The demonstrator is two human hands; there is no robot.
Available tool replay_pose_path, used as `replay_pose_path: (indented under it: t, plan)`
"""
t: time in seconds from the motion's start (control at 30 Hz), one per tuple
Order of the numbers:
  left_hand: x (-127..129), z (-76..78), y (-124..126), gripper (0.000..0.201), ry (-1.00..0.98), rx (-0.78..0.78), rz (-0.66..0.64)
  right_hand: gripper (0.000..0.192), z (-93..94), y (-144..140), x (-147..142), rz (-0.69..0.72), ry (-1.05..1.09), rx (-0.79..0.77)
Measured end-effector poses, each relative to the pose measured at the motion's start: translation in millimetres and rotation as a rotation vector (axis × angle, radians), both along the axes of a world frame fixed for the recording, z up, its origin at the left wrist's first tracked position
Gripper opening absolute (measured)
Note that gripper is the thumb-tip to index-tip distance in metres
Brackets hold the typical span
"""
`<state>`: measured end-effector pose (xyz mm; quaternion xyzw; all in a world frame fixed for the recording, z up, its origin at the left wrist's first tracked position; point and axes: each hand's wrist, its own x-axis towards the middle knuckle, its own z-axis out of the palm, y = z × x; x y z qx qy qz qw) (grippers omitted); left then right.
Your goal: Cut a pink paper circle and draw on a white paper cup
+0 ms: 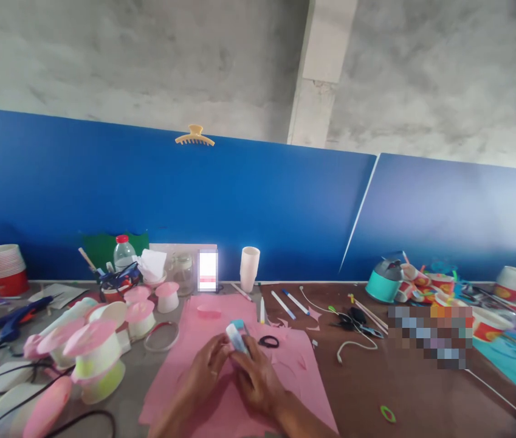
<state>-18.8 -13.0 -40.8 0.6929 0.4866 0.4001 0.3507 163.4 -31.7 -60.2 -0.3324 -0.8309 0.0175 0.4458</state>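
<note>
Over the pink sheets (166, 395) in front of me, my two hands come together. My right hand (260, 377) is closed round a small white and light-blue object (236, 338), whose exact kind I cannot make out. My left hand (205, 365) is closed too, its fingertips meeting at the near left side of that object. Whatever those fingertips pinch is hidden. A black hair tie-like ring (268, 341) lies just right of the hands, and cut pink scraps (303, 362) lie beyond it.
Pink-topped paper cup pieces (96, 350) crowd the left, near a blue glue gun (11, 319) and dark cables. White cups (249, 267) stand upright at the back. To the right lie pens (283, 305), scissors (355, 319), a white cord (353, 347) and a teal container (384, 283).
</note>
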Motion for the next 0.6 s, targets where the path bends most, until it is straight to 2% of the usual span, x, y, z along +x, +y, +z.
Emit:
replay_pose_path:
  t: [0.1, 0.2, 0.3, 0.4, 0.5, 0.6]
  plan:
    - [6, 13.9, -5, 0.049, -0.211, -0.110, -0.064, 0.057, 5.8, -3, -2, 0.119, -0.025, -0.024]
    - [8, 14.6, -4, 0.049, -0.398, -0.209, -0.068, 0.054, 8.1, -6, -5, 0.163, 0.016, -0.047]
    - [4, 13.4, -2, 0.048, -0.640, -0.303, -0.055, 0.048, 8.7, -9, -6, 0.147, 0.138, -0.080]
    - [0, 19.6, -3, 0.042, -0.814, -0.347, -0.047, 0.039, 9.2, -11, -4, 0.069, 0.321, -0.176]
    - [0, 28.1, -6, 0.036, -0.893, -0.363, -0.050, 0.028, 10.0, -10, -1, 0.038, 0.423, -0.306]
    - [3, 29.6, -10, 0.035, -0.895, -0.396, -0.098, 0.030, 11.5, -10, -2, 0.014, 0.407, -0.345]
